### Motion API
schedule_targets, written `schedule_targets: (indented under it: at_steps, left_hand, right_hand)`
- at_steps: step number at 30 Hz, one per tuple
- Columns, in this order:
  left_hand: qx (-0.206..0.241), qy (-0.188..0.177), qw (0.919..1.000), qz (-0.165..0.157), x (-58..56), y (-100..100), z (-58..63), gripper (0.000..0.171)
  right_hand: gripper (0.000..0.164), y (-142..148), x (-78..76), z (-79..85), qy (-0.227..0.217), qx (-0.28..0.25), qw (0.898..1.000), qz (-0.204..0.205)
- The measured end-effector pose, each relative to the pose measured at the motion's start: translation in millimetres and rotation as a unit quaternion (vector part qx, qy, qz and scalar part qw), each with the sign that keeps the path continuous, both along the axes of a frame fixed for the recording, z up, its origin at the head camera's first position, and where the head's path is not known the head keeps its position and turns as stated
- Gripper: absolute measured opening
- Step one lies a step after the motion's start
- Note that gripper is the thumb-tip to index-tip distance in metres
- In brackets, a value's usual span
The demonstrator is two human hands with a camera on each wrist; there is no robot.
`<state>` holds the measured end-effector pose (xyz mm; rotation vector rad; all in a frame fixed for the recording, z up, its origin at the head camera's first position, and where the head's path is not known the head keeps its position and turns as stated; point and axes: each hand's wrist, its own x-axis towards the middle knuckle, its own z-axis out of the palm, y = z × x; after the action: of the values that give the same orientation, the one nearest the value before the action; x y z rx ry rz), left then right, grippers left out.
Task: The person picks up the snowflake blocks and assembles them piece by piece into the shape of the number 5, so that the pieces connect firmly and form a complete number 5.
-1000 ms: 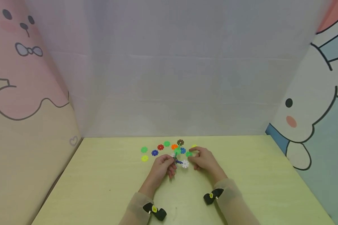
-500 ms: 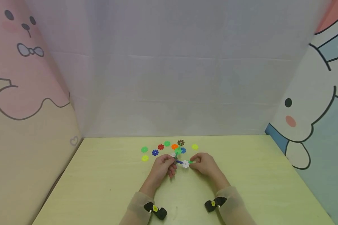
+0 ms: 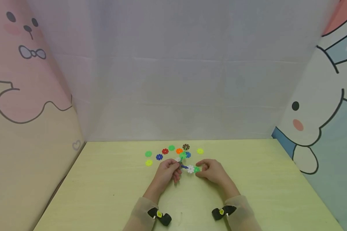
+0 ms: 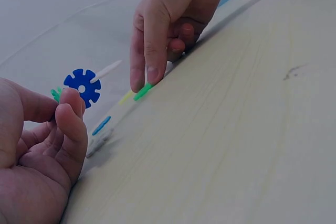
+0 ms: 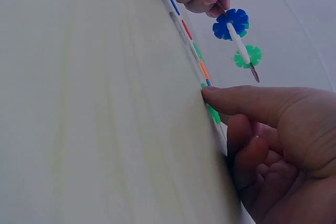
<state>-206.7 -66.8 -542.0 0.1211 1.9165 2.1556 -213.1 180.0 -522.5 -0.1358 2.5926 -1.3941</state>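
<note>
My left hand (image 3: 168, 169) pinches a joined chain of notched plastic discs between thumb and fingers. In the chain are a dark blue disc (image 4: 83, 87), a white disc (image 3: 190, 169) at its right end and a green disc (image 3: 183, 155) farther up, with a brown disc (image 3: 186, 147) at the top. My right hand (image 3: 212, 170) holds a loose-looking green disc (image 3: 197, 169) between thumb and index finger, beside the white disc. Whether these two discs interlock, I cannot tell. The left fingertips hide part of the chain where they grip it.
On the pale table (image 3: 104, 186) behind the hands lie several discs: yellow (image 3: 148, 163), green (image 3: 148, 154), dark blue (image 3: 159, 157), red (image 3: 165, 151), orange (image 3: 179, 151), light blue (image 3: 188, 155) and another yellow disc (image 3: 200, 151) at right. A white backdrop (image 3: 173, 96) stands at the far edge.
The right hand has picked up a green disc from the table and brought it down and toward the chain's white disc. The left hand has stayed nearly still.
</note>
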Motion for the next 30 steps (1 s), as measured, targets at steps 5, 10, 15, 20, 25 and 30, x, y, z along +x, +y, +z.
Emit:
schedule_targets:
  at_steps: [5, 10, 15, 20, 25, 30]
  left_hand:
    - [0.0, -0.002, 1.0, -0.002, -1.6, 0, -1.0, 0.019]
    - [-0.002, -0.001, 1.0, -0.001, -1.7, 1, -1.3, 0.019]
    - [-0.006, -0.002, 1.0, 0.001, -1.2, 0, -0.9, 0.021]
    - [-0.008, -0.002, 0.9999, 0.008, -0.6, -1, -1.4, 0.021]
    - [-0.008, 0.003, 0.9999, 0.009, -0.6, -1, -0.9, 0.021]
    - [-0.003, 0.003, 0.9999, 0.009, -0.3, 0, -0.1, 0.022]
  right_hand:
    - [0.032, 1, 0.4, -0.4, -0.001, -0.008, 1.0, -0.014]
    - [0.029, 3, 1.5, -1.5, -0.008, -0.021, 0.999, -0.035]
    - [0.025, 8, 2.8, -3.5, -0.02, -0.055, 0.998, -0.024]
    - [0.023, 14, 3.5, -5.8, -0.042, -0.142, 0.989, -0.006]
    - [0.024, 17, 6.4, -5.2, -0.066, -0.208, 0.976, -0.002]
    - [0.024, 17, 8.9, -3.5, -0.063, -0.228, 0.972, 0.002]
